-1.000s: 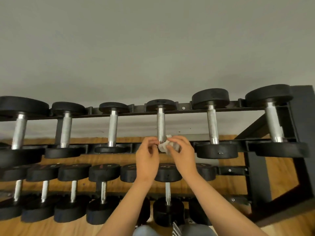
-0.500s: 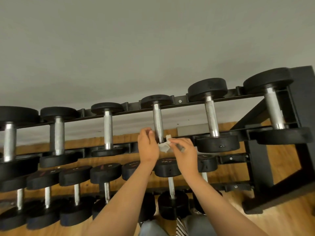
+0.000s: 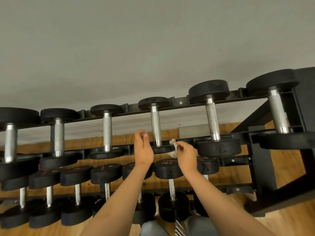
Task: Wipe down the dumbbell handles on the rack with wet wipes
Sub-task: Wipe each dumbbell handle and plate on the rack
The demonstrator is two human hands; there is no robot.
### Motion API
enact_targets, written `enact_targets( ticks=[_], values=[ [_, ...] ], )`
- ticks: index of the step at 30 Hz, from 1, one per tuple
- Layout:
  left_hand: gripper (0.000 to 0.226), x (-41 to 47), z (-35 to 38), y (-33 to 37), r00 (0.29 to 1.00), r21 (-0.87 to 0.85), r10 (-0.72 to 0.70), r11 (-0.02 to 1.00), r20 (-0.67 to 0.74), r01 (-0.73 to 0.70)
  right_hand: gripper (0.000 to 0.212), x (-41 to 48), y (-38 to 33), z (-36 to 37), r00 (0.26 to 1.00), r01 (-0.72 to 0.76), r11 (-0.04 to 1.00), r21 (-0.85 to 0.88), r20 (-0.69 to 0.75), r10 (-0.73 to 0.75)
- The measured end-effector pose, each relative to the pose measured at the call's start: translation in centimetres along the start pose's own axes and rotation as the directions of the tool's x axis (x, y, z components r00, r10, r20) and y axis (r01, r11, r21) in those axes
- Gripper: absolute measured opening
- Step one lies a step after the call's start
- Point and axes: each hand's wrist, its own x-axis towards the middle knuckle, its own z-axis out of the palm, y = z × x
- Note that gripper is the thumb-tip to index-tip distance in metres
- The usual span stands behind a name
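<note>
The wet wipe (image 3: 173,150) is a small white scrap, crumpled and creased, hanging in a limp bunch from the right hand (image 3: 186,155). The thumb and forefinger pinch its upper end and the other fingers are curled in behind. The wipe sits just to the right of the lower end of one dumbbell handle (image 3: 156,128), in front of the edge of that dumbbell's near black head. It is clear of the metal bar, though I cannot tell whether it brushes the head.

The left hand (image 3: 144,150) is raised just to the left of the same handle. Its fingers are loosely bent with the thumb close to them, holding nothing and not touching the bar.

The handle is silver metal, rough-patterned along its middle and smooth at both ends, set between two round black heads.

The black metal rack (image 3: 180,103) carries six dumbbells on its top tier. They lie front to back with their heads on the rails, and the heads grow larger toward the right from the one between the hands. The tier below holds a closer-packed row of smaller dumbbells (image 3: 168,169), one marked 12.5 on its head. The wooden floor (image 3: 289,167) shows through the frame, with a grey wall (image 3: 153,48) behind it.
</note>
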Motion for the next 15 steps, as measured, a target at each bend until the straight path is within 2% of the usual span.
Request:
enact_targets(
  ticks=[5, 11, 15],
  values=[
    [0.029, -0.1, 0.0, -0.1, 1.000, 0.011, 0.022, 1.000, -0.007, -0.022, 0.031, -0.1, 0.1, -0.4, 0.997, -0.039, 0.998, 0.048, 0.073, 0.035],
    [0.031, -0.1, -0.1, -0.1, 0.999, 0.053, 0.038, 0.998, 0.004, -0.038, 0.037, -0.9, -0.2, -0.5, 0.975, -0.157, 0.968, 0.195, 0.186, 0.121],
    [0.030, -0.1, -0.1, 0.2, 1.000, 0.078, 0.019, 0.997, 0.019, -0.020, 0.034, -0.8, 0.2, -0.4, 0.979, -0.147, 0.970, 0.194, 0.168, 0.114]
  ],
)
